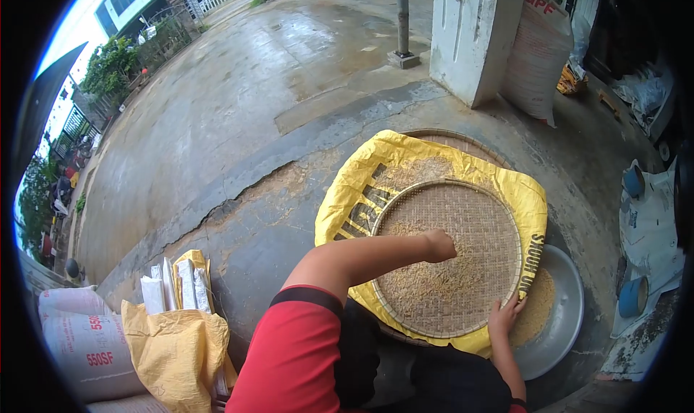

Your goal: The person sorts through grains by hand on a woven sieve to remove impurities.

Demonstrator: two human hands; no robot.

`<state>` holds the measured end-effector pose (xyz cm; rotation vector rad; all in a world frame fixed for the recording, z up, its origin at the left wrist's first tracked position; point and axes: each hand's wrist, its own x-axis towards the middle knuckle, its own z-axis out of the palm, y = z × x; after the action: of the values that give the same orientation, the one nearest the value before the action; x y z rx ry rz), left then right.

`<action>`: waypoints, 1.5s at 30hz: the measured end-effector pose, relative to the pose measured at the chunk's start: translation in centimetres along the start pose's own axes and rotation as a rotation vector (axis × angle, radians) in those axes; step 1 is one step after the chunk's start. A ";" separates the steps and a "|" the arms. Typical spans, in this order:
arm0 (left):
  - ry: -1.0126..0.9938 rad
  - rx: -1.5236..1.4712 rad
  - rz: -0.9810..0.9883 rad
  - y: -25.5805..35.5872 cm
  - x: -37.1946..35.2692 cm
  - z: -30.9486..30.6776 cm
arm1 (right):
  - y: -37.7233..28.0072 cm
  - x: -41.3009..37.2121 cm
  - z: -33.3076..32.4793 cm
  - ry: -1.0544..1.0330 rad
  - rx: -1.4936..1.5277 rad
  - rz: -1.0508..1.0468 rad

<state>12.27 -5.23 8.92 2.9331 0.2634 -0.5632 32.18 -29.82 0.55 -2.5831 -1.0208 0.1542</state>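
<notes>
A round woven bamboo winnowing tray (463, 203) lies tilted slightly on a yellow printed sack (340, 189). Pale grain (426, 286) is spread over its near and middle part. Above the grain, my left hand (439, 246) is closed, its fingertips turned down and out of sight; what they hold, if anything, cannot be made out. My right hand (505, 316) grips the tray's rim at the near right. Beside it, a metal basin (571, 290) with grain in it sits partly under the sack and tray.
Another woven tray (463, 144) shows beneath the sack at the far side. Filled sacks (83, 341) and a folded yellow sack (170, 344) stand at left. A pillar (473, 40), a metal post (403, 22) and a tall white sack (538, 58) are ahead. Cracked concrete (267, 185) lies to the left.
</notes>
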 end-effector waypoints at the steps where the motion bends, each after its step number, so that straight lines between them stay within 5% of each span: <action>1: -0.061 0.031 0.031 -0.2 0.2 0.2 | 0.3 0.0 0.1 0.008 0.022 -0.027; 2: -0.067 0.024 0.027 -0.7 0.0 1.1 | 0.3 -0.1 0.1 -0.001 0.021 -0.030; 4: 0.287 -0.037 0.088 -1.8 -0.6 2.7 | -0.4 -0.1 -0.5 0.006 0.066 -0.016; 8: 0.233 -0.088 -0.145 -4.0 -1.5 6.0 | -0.3 -0.1 0.1 0.015 0.047 0.017; 14: 0.352 -0.346 -0.187 -2.3 -2.2 8.8 | 0.4 0.1 0.4 0.089 0.141 -0.017; 17: 0.454 -0.308 -0.072 0.5 -1.0 10.3 | 0.2 0.7 0.0 0.093 0.200 -0.012; 22: 0.289 -0.311 0.277 3.8 -2.2 10.1 | 0.9 1.0 0.4 0.098 0.137 -0.032; 25: 0.296 -0.247 0.335 0.7 -2.8 9.5 | 1.5 0.9 0.9 0.087 0.126 -0.030; 31: 0.336 -0.058 -0.068 -8.0 -5.7 7.6 | 0.8 0.8 0.3 0.083 0.132 -0.010; 34: 0.455 -0.227 -0.154 -10.3 -7.1 7.7 | 0.8 0.9 0.2 0.090 0.113 -0.002; 45: 0.350 -0.498 -0.290 -8.6 -10.3 5.8 | 0.9 0.8 0.3 0.073 0.118 -0.001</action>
<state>-0.86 0.67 6.57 2.4946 0.7559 0.0056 33.29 -29.76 0.02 -2.4632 -0.9578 0.1147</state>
